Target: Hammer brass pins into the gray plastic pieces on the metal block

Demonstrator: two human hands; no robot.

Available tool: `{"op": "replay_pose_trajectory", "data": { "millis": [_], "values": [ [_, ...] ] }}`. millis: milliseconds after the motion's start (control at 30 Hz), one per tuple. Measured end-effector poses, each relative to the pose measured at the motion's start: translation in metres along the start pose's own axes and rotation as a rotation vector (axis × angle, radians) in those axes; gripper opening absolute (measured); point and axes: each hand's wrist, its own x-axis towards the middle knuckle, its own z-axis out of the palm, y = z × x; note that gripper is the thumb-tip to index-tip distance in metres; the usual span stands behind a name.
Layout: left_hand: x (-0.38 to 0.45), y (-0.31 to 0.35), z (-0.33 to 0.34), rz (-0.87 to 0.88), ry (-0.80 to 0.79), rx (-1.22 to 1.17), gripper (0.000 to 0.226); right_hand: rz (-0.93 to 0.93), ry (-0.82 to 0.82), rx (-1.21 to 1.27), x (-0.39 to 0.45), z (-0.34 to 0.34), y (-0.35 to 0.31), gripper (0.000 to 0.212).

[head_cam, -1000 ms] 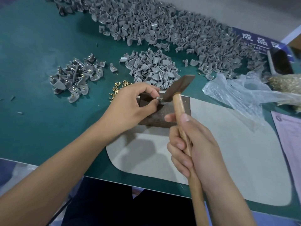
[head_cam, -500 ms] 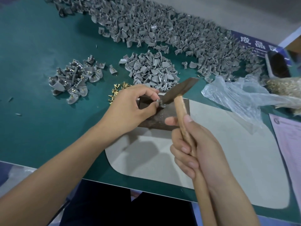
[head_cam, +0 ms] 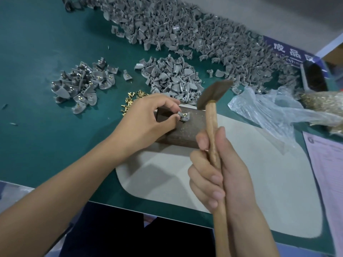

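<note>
A gray plastic piece [head_cam: 183, 116] with a brass pin [head_cam: 184, 114] standing in it is seated on the top face of the metal block [head_cam: 182, 129]. The piece is pinched at its left edge by the left hand [head_cam: 148, 119], thumb and forefinger curled onto it. A hammer [head_cam: 213, 93] is held raised just right of the pin, its wooden handle gripped by the right hand [head_cam: 220, 171]. For a sound strike, the head should be brought down square on the pin, lightly, with the holding fingers kept clear to the side. Loose pins [head_cam: 133, 101] lie on the green surface [head_cam: 37, 43] beside the block, between a small pile of pinned pieces [head_cam: 83, 84] and a heap of unpinned pieces [head_cam: 170, 78].
</note>
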Motion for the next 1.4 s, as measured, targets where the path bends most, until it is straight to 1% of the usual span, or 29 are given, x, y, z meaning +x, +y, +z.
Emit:
{"op": "replay_pose_trajectory", "data": {
  "millis": [67, 133, 233, 300, 367, 467, 533, 600, 767, 867, 900, 1000, 1133, 1267, 1400],
  "values": [
    [0.000, 0.000, 0.002, -0.009, 0.008, -0.018, 0.006, 0.050, 0.037, 0.069, 0.005, -0.001, -0.002, 0.038],
    [0.000, 0.000, 0.002, -0.011, 0.017, -0.017, 0.005, 0.060, 0.052, 0.083, 0.007, -0.003, -0.004, 0.039],
    [0.000, 0.000, 0.002, -0.010, 0.012, -0.016, 0.007, 0.045, 0.006, 0.090, 0.004, -0.005, -0.002, 0.040],
    [0.000, -0.001, 0.001, -0.013, 0.006, -0.022, 0.008, 0.050, 0.018, 0.063, 0.004, -0.006, 0.000, 0.041],
    [0.000, 0.000, 0.001, -0.013, 0.005, -0.023, 0.008, 0.094, 0.038, 0.042, 0.004, -0.007, -0.001, 0.041],
    [0.000, 0.001, 0.002, 0.005, 0.022, 0.008, 0.008, 0.101, -0.021, 0.072, 0.003, -0.006, -0.003, 0.040],
    [-0.001, 0.001, 0.002, 0.006, 0.027, 0.018, 0.008, 0.077, 0.015, 0.045, 0.003, -0.005, -0.003, 0.041],
    [-0.001, 0.002, 0.001, 0.006, 0.028, 0.015, 0.008, 0.094, 0.074, 0.010, 0.004, -0.006, -0.004, 0.041],
    [-0.001, 0.003, 0.000, 0.015, 0.020, 0.024, 0.008, 0.059, 0.089, -0.049, 0.001, -0.006, -0.010, 0.042],
    [-0.001, 0.002, 0.001, 0.014, 0.029, 0.010, 0.007, 0.101, 0.142, -0.120, 0.002, -0.006, -0.011, 0.044],
    [-0.001, 0.003, 0.001, 0.019, 0.030, 0.012, 0.007, 0.108, 0.138, -0.129, 0.002, -0.006, -0.012, 0.044],
    [-0.001, 0.004, 0.002, 0.032, 0.034, 0.030, 0.008, 0.071, 0.054, -0.068, 0.000, -0.005, -0.012, 0.042],
    [-0.002, 0.002, 0.003, 0.016, 0.046, 0.014, 0.008, 0.097, 0.102, -0.104, 0.003, -0.007, -0.010, 0.041],
    [-0.001, 0.002, 0.002, 0.024, 0.042, 0.033, 0.007, 0.067, 0.019, -0.016, 0.001, -0.008, -0.011, 0.041],
    [-0.001, 0.002, 0.002, 0.027, 0.046, 0.003, 0.007, 0.119, 0.081, -0.118, 0.002, -0.007, -0.013, 0.042]
  ]
}}
